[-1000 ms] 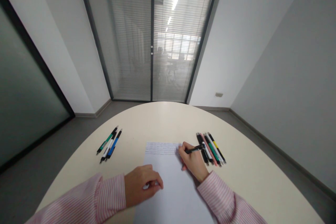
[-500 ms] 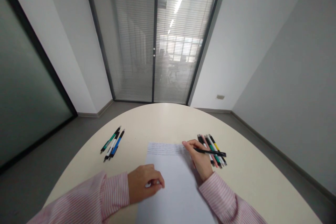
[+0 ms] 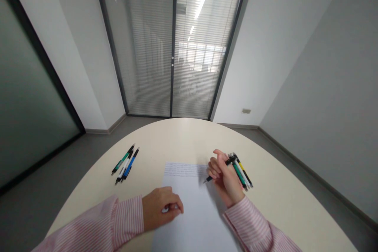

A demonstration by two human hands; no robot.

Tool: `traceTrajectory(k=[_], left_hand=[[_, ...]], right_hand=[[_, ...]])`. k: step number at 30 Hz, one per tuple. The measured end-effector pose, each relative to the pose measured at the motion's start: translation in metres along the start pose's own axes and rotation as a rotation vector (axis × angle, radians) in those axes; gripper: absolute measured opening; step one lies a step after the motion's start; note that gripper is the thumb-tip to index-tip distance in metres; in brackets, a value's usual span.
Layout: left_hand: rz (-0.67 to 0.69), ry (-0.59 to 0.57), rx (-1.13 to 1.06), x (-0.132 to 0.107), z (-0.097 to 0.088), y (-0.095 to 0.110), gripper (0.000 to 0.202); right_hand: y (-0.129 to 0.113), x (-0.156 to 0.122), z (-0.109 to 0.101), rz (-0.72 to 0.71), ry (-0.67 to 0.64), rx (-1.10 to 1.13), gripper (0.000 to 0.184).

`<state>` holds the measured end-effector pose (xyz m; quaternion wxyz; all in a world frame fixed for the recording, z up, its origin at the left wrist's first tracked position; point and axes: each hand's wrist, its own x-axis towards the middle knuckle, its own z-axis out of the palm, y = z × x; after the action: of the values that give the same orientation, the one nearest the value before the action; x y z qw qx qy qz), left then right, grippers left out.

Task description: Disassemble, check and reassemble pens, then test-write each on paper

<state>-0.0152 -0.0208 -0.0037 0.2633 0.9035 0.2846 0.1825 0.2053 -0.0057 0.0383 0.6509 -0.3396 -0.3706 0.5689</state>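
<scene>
was lit brightly and evenly, in cool white light without harsh contrast. caught ceiling strip lights mirrored as pale streaks high in the glass door [image 3: 189,47], washing out the blinds around them. threw only a faint, soft-edged shadow from the right hand [image 3: 226,179] onto the paper [image 3: 191,212], and a thinner one under the left hand [image 3: 161,208]. left a mild sheen on the far table [image 3: 183,134]. bowed walls and door frames outward toward the edges. rendered the writing too small and soft to read, the pen [image 3: 207,180] thin, the striped sleeves [image 3: 118,224] slightly smeared.
</scene>
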Motion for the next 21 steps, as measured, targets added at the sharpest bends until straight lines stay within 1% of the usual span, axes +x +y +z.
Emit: traceTrajectory(k=[3,4,6,8,12,15,18,20,21], left_hand=[[-0.009,-0.002,-0.002,0.0,-0.001,0.001,0.015],[-0.013,-0.003,-0.004,0.0,-0.001,0.001,0.015],[-0.018,-0.006,-0.009,0.001,-0.001,0.001,0.016],[-0.02,-0.01,-0.012,0.001,-0.001,0.001,0.016],[-0.015,0.006,-0.017,0.0,0.0,0.0,0.015],[-0.005,0.021,-0.017,0.0,0.0,0.0,0.015],[0.004,0.011,-0.014,0.0,0.0,0.0,0.015],[0.006,0.005,-0.014,0.001,-0.001,-0.001,0.015],[0.008,0.003,-0.012,0.001,-0.001,-0.001,0.015]], right_hand=[[-0.009,-0.002,-0.001,0.127,-0.06,0.114,0.054],[-0.01,-0.002,-0.001,0.178,-0.081,0.152,0.057],[-0.009,-0.003,-0.002,0.242,-0.094,0.202,0.054],[-0.004,-0.002,-0.004,0.249,-0.079,0.206,0.05],[0.008,0.0,-0.006,0.219,-0.043,0.217,0.045],[0.008,0.001,-0.005,0.158,-0.005,0.237,0.04],[-0.004,-0.001,-0.008,0.087,0.045,0.25,0.038],[-0.016,-0.005,-0.02,0.039,0.097,0.212,0.039],[-0.023,-0.007,-0.03,-0.016,0.153,0.117,0.041]])
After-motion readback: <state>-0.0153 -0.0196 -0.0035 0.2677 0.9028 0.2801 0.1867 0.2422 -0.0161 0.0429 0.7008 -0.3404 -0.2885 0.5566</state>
